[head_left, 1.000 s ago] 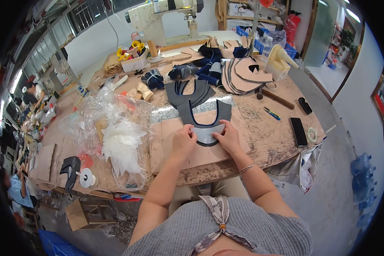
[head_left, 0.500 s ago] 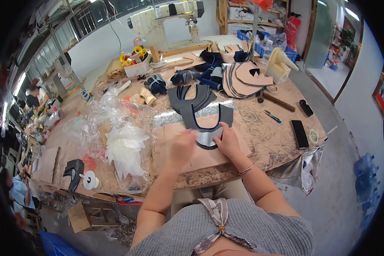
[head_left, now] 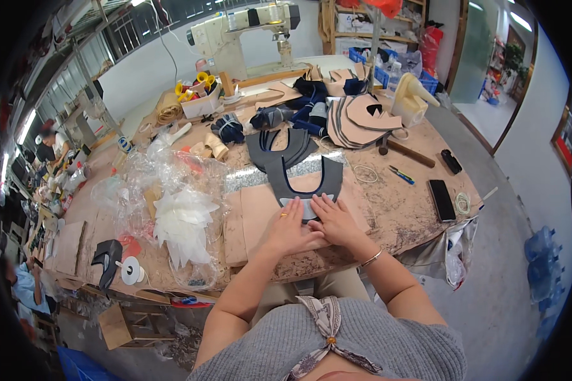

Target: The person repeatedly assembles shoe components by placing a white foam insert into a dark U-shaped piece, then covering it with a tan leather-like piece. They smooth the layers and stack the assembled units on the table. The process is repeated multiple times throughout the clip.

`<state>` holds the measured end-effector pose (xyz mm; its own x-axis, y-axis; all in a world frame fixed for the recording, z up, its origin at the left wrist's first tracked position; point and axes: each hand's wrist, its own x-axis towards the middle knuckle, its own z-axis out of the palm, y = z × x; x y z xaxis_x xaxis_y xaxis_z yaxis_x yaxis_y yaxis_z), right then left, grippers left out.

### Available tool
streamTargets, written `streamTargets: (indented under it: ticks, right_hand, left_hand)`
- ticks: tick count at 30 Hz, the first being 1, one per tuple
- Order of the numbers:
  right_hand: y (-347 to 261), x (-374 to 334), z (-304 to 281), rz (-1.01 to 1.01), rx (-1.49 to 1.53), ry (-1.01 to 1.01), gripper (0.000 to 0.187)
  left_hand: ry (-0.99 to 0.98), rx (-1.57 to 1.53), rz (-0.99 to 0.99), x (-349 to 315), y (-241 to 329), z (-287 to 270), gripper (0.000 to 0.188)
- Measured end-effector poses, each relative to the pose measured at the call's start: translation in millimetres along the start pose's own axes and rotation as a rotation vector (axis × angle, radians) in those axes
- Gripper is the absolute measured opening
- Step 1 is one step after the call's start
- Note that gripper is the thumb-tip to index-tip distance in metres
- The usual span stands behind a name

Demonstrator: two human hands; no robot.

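Clearly, both hands lie flat at the centre of the dial, palms down, fingers straight and clamped on nothing. The left hand [head_left: 290, 229] points its fingertips towards 1 o'clock, and the right hand [head_left: 335, 221] towards 11, the two sets of fingertips just beside each other. Beneath those fingertips is a pale strip [head_left: 290, 204], partly covered, lying across the curved band of a grey U-shaped piece [head_left: 278, 178] whose mouth faces 12. That grey piece rests partly on a tan sheet [head_left: 253, 208], its upper end near a stack of similar grey pieces [head_left: 296, 149] at 11.

Around them on the worktable [head_left: 388, 216], tan cut-outs [head_left: 356, 127] sit at 1 o'clock, a hammer [head_left: 411, 154] at 2, a black phone [head_left: 441, 200] at 3, a white spool [head_left: 132, 271] at 8, and fanned white pieces [head_left: 181, 219] at 9.
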<state>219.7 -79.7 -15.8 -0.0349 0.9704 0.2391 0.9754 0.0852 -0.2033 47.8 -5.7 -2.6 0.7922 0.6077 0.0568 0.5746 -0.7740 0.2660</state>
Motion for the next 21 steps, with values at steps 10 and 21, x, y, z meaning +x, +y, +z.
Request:
streamTargets:
  ticks: [10,21]
  right_hand:
    - [-10,-23,-19,-0.107,0.071,0.005,0.054]
    - [-19,-42,-13,-0.122,0.137,0.356,0.030]
  left_hand:
    - [0.143,0.192,-0.055,-56,16,-8,0.091]
    - [0.984,-0.678,-0.438,-67,-194,-107,0.017]
